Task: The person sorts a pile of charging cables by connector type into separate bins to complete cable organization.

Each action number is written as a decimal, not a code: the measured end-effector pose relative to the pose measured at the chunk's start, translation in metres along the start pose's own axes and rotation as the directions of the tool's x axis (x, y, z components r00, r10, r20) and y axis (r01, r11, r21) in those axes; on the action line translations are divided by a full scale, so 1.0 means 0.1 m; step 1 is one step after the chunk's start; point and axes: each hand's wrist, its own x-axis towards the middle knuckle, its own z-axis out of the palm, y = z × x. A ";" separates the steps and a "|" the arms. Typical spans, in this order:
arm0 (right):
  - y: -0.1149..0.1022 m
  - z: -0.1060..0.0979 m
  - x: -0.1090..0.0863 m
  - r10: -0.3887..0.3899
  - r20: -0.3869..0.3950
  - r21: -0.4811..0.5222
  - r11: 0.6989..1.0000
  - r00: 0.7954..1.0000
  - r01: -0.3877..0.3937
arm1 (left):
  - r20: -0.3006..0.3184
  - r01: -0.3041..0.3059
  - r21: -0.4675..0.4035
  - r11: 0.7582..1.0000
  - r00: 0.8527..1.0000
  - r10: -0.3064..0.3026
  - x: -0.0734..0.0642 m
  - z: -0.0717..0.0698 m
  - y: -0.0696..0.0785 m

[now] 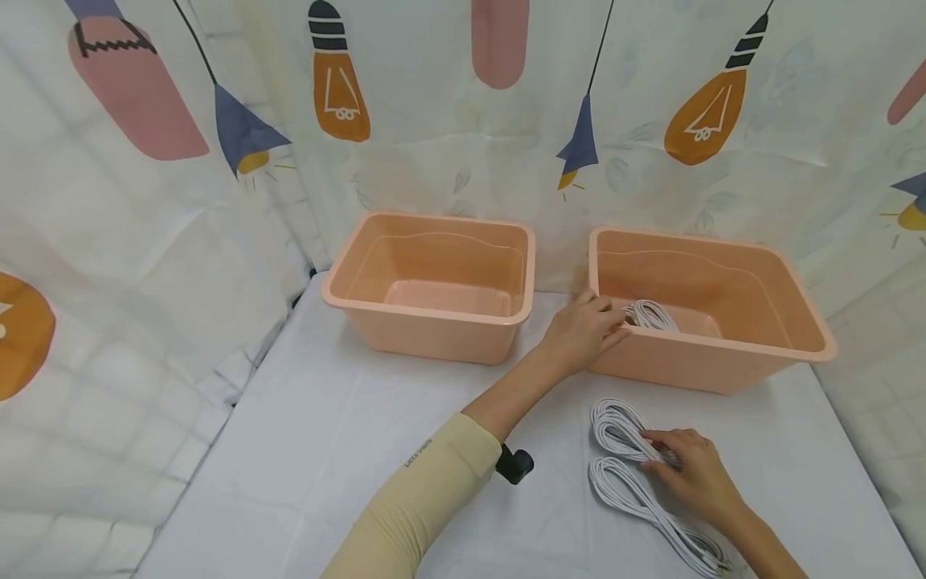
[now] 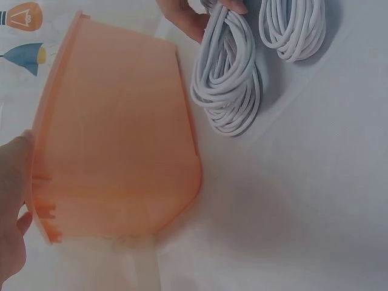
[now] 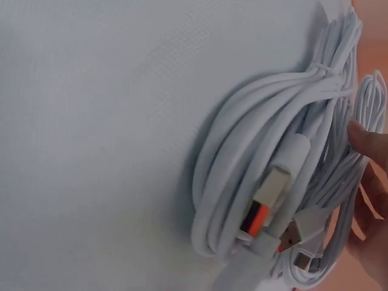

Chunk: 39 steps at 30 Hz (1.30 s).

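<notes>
At the near left corner of the right-hand peach plastic bin (image 1: 712,362), my left hand (image 1: 584,331) grips the rim. The left wrist view shows that hand's thumb and fingers at the edge of the bin (image 2: 121,133). A coiled white cable (image 1: 651,315) lies inside this bin. In front of it on the table, my right hand (image 1: 694,474) pinches the middle of a bundled white USB cable (image 1: 616,428). A second bundled cable (image 1: 625,489) lies just nearer, its plug showing metal and orange in the right wrist view.
Another peach bin (image 1: 430,330) stands to the left with nothing inside. Both bins are at the back of the white-covered table (image 1: 304,450), against a printed curtain (image 1: 448,161). Part of a black device (image 1: 515,465) shows beneath my left forearm.
</notes>
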 end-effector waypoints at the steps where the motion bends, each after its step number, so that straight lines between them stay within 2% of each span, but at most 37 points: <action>1: -0.01 -0.02 0.01 0.002 0.005 0.014 1.000 1.000 -0.002 | 0.000 -0.001 0.001 1.000 1.000 0.001 0.00 0.00 0.00; 6: -0.03 -0.12 0.04 0.008 0.041 0.049 0.999 0.999 -0.010 | 0.000 0.002 -0.016 1.000 1.000 -0.002 0.00 0.00 0.00; 12: -0.03 -0.22 0.10 -0.005 0.054 0.003 1.000 0.999 0.005 | -0.006 -0.003 -0.016 1.000 1.000 0.003 0.00 0.00 -0.01; 22: -0.03 -0.41 0.19 0.050 0.143 -0.016 0.999 0.988 -0.048 | 0.001 -0.002 0.016 1.000 1.000 0.002 0.01 0.00 0.00; 35: -0.02 -0.66 0.30 0.084 0.171 -0.006 0.996 0.982 -0.085 | 0.025 -0.003 0.034 0.999 1.000 0.002 0.02 -0.01 0.01; 39: 0.01 -0.73 0.33 0.061 0.155 -0.009 0.998 0.986 -0.060 | 0.026 0.000 0.031 1.000 1.000 -0.001 0.02 0.00 0.00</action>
